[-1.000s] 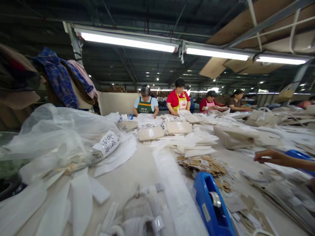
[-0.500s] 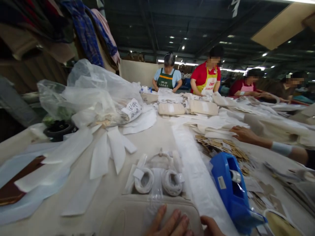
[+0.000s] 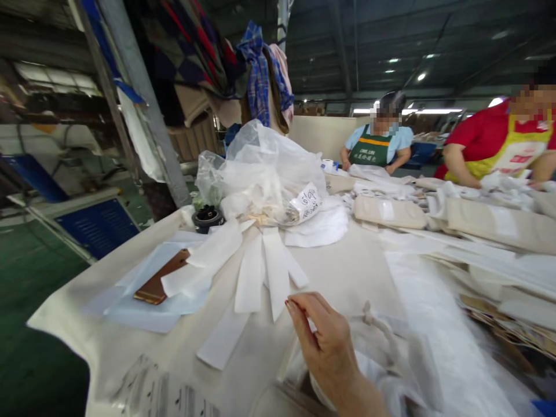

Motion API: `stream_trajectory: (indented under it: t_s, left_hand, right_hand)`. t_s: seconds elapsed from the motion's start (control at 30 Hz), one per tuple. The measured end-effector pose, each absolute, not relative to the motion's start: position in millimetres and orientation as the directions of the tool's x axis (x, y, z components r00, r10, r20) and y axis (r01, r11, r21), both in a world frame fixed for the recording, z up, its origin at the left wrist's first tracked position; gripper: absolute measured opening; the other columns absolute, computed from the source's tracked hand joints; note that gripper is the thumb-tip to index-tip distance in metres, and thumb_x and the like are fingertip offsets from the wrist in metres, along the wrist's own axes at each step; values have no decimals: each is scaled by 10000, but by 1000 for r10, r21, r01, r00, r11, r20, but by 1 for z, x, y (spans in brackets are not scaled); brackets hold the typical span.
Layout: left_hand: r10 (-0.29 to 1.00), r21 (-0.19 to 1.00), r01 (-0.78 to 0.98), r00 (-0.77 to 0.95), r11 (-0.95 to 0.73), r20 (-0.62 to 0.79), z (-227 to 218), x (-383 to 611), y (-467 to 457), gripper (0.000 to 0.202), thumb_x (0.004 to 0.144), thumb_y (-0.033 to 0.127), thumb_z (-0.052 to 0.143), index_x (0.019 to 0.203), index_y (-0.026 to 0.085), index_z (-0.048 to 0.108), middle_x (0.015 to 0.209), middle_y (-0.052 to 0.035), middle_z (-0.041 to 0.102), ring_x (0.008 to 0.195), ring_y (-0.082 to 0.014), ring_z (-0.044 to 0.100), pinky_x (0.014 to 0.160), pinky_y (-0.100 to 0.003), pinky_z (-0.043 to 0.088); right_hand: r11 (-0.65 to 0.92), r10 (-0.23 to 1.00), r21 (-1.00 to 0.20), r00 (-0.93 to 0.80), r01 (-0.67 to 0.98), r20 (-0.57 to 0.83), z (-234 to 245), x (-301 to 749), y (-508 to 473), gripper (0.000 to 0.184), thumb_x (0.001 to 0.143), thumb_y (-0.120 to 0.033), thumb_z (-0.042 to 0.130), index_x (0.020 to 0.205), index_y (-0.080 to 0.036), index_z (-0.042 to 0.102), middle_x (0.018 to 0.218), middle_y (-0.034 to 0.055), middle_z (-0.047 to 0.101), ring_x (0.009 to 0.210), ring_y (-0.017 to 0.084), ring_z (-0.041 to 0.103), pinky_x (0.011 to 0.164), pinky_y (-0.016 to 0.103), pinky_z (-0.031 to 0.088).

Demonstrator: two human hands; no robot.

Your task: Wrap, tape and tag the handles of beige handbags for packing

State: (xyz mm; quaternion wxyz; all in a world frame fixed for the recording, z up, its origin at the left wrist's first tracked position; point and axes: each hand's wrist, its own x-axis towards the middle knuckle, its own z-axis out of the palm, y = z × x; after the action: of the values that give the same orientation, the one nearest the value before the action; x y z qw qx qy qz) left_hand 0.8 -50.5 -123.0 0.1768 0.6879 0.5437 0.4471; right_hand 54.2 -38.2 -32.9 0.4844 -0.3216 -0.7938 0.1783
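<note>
My right hand (image 3: 328, 341) hangs over the table, its fingers pinched toward the thumb. Nothing shows between the fingertips. They point left, close to the lower ends of white strips (image 3: 275, 278) fanned out on the table. Another white strip (image 3: 223, 341) lies flat nearer to me. Behind and beneath the hand is a beige handbag (image 3: 417, 359) with a looped handle (image 3: 382, 321); the hand hides part of it and the picture is blurred there. My left hand is out of view.
Clear plastic bags (image 3: 269, 156) with a handwritten label (image 3: 306, 202) stand at the back. A brown phone-like object (image 3: 163, 275) lies on pale blue paper, beside a black pot (image 3: 207, 217). White sheeting (image 3: 434, 307) and wrapped beige pieces (image 3: 391, 211) lie right. Two co-workers (image 3: 377, 147) work across the table.
The view has swung left. My right hand has come off the bag and lifted toward the white strips. My left hand has left the picture. The blue tape dispenser is nearly out of view.
</note>
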Motion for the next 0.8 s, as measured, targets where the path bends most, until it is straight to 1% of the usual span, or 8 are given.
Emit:
stream_trajectory:
  t_s: [0.1, 0.2, 0.33, 0.4, 0.47, 0.6, 0.7, 0.8]
  left_hand:
    - [892, 649, 694, -21, -312, 452, -117, -29, -62, 341, 896, 364, 422, 1202, 320, 565, 969, -13, 700, 892, -206, 662, 729, -331, 602]
    - [887, 594, 753, -29, -284, 461, -100, -64, -82, 291, 894, 340, 407, 1097, 367, 614, 881, 1, 700, 784, -169, 676, 665, -282, 589]
    - [900, 601, 782, -129, -166, 417, -70, -113, -67, 284, 889, 324, 427, 1059, 205, 620, 939, -85, 675, 856, -211, 661, 756, -333, 550]
    - [923, 542, 816, -343, 202, 173, -61, -136, -39, 296, 876, 307, 447, 1088, 145, 575, 1011, -116, 642, 918, -222, 642, 834, -342, 506]
    - [903, 505, 803, -418, 315, 102, -60, -153, -7, 331, 869, 320, 459, 1088, 90, 554, 1099, -193, 601, 1038, -298, 596, 917, -429, 439]
    - [879, 523, 742, -477, 420, -28, -72, -162, 37, 477, 794, 458, 560, 1030, 43, 545, 1069, -282, 605, 1053, -396, 580, 857, -473, 439]
    - [873, 591, 683, -480, 430, -80, -79, -160, 49, 553, 655, 474, 701, 984, 54, 555, 1007, -258, 639, 985, -397, 609, 777, -424, 464]
    - [878, 698, 603, -473, 386, -77, -78, -162, 52, 443, 634, 378, 733, 910, 67, 580, 866, -164, 671, 837, -304, 649, 662, -323, 469]
  right_hand:
    - [721, 686, -626, -431, 297, 586, -59, 59, -34, 174, 926, -156, 417, 896, -180, 587, 738, 36, 607, 666, 127, 572, 628, 225, 439]
    - [735, 665, -585, -529, 342, 527, -69, 58, -33, 195, 927, -168, 399, 865, -178, 583, 732, 40, 605, 669, 141, 575, 617, 235, 426]
    - [738, 669, -433, -639, 517, 379, -78, 54, -35, 165, 899, -177, 465, 785, -196, 582, 721, 24, 624, 669, 162, 593, 625, 264, 392]
    - [754, 656, -312, -690, 578, 307, -85, 53, -38, 138, 869, -218, 556, 736, -205, 592, 700, 11, 637, 673, 179, 601, 673, 295, 379]
    - [782, 623, -198, -730, 591, 281, -89, 52, -41, 175, 839, -283, 622, 685, -201, 606, 664, 12, 644, 665, 197, 608, 710, 330, 367]
    - [799, 602, -108, -779, 592, 178, -88, 49, -45, 264, 845, -319, 623, 616, -189, 638, 600, 25, 649, 619, 202, 615, 697, 355, 347]
    - [817, 576, -97, -809, 568, 117, -83, 48, -45, 268, 880, -307, 580, 657, -187, 666, 626, 37, 673, 649, 199, 626, 733, 370, 348]
    - [824, 566, -93, -818, 559, 99, -80, 49, -46, 246, 900, -268, 548, 709, -182, 678, 679, 51, 683, 700, 215, 629, 789, 405, 355]
